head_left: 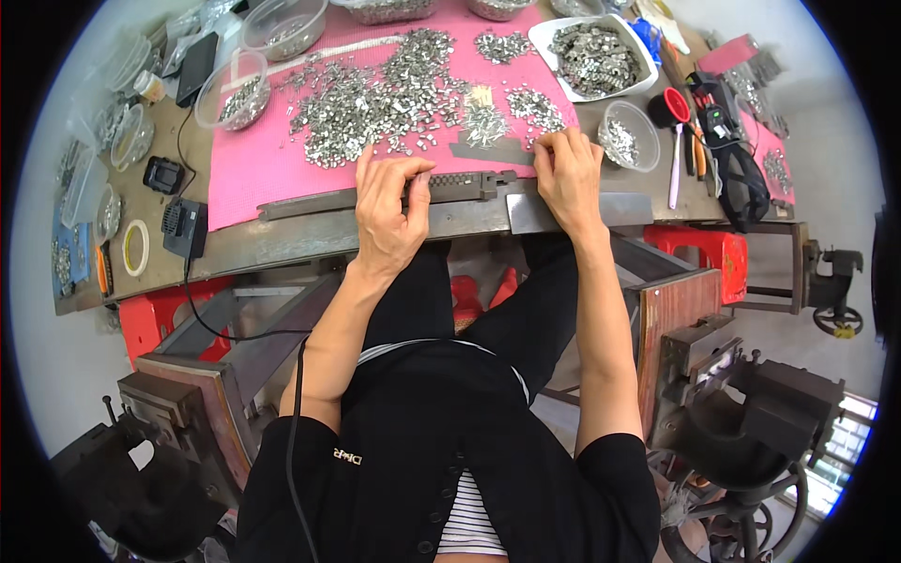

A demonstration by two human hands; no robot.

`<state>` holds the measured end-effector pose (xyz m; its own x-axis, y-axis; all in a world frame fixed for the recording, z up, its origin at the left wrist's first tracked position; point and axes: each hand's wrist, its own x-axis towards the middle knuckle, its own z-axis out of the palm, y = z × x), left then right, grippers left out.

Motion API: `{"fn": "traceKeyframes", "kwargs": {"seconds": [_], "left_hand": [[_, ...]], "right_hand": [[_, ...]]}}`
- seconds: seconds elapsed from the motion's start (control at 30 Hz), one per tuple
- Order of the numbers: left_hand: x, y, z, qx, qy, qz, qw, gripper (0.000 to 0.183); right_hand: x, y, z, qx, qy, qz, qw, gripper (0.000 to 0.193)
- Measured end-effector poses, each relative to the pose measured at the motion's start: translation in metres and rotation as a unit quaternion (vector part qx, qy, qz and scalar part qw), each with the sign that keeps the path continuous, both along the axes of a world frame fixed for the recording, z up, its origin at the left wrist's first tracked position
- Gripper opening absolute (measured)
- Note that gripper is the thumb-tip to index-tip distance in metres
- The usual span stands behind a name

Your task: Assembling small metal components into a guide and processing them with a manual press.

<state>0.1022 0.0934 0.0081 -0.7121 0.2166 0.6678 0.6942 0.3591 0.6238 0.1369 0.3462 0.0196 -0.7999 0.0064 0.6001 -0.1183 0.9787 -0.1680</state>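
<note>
A long dark metal fixture bar (pixel 324 203) with a toothed, slotted section (pixel 458 186) lies along the near edge of the workbench. My left hand (pixel 389 211) is over its middle, thumb and index finger bent toward each other at the slots. Whatever is between those fingertips is too small to make out. Beyond the bar's right end my right hand (pixel 571 183) has its fingers drawn together, their tips hidden from above. A flat grey metal strip (pixel 496 152) lies beside them, and a shiny metal plate (pixel 535 214) is under that wrist.
A pink mat (pixel 246 178) carries a large heap of small metal parts (pixel 375 103) and a pile of thin pins (pixel 483 124). A white tray (pixel 542 36) and clear tubs (pixel 654 155) hold more parts. A black cable (pixel 225 335) runs from a black box (pixel 185 230) across my left arm.
</note>
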Motion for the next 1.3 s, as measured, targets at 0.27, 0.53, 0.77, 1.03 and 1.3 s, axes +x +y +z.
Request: {"fn": "traceKeyframes", "kwargs": {"seconds": [0.27,0.53,0.77,1.03,1.3], "left_hand": [[0.001,0.002,-0.006,0.008,0.029,-0.001,1.000,0.017],[0.001,0.003,-0.004,-0.010,0.034,0.001,0.999,0.019],[0.002,0.007,-0.002,-0.034,0.025,0.003,0.999,0.019],[0.004,0.010,0.002,-0.092,0.015,0.014,0.996,0.021],[0.002,0.013,0.000,-0.114,0.020,0.010,0.993,0.024]], "right_hand": [[0.005,-0.068,0.009,-0.093,-0.022,0.198,0.976,0.017],[0.003,-0.074,0.006,-0.048,-0.009,0.222,0.974,0.016],[0.005,-0.071,0.009,-0.033,-0.009,0.221,0.975,0.018],[0.021,-0.059,-0.002,-0.076,-0.003,0.199,0.977,0.028],[0.036,-0.057,-0.011,-0.026,0.018,0.176,0.984,0.042]]}}
